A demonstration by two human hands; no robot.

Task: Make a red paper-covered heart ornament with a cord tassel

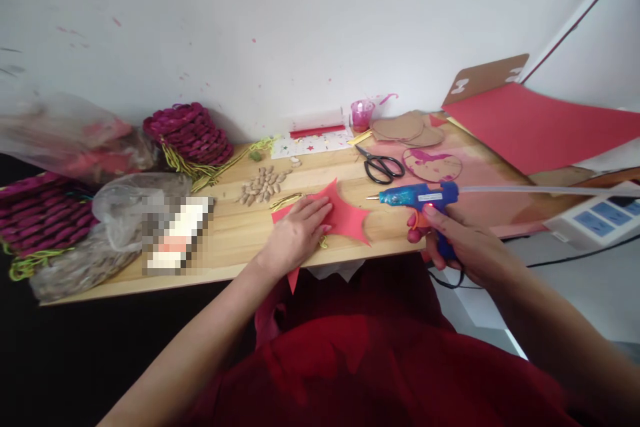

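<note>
My left hand (299, 233) lies over a red paper cut-out (346, 215) with pointed corners, its fingers stretched out and pressing the paper on the table's front part. One point of the paper juts past the table's edge. A bit of yellow-green yarn (323, 241) peeks out beside my fingertips. In my right hand (453, 238) is a blue hot glue gun (419, 195), gripped by the handle with a finger at its orange trigger. The nozzle points left toward the paper, apart from it. A clear glue stick (505, 191) sticks out of the gun's back.
Behind lie pistachio-like shells (263, 187), black-handled scissors (383, 165), cardboard shapes (407, 128) and a pink-stained cup (361, 115). Purple woven baskets (193, 137) and plastic bags (135, 203) crowd the left, near a blurred phone-like object (183, 233). Red sheet (540, 123) and power strip (595, 220) sit right.
</note>
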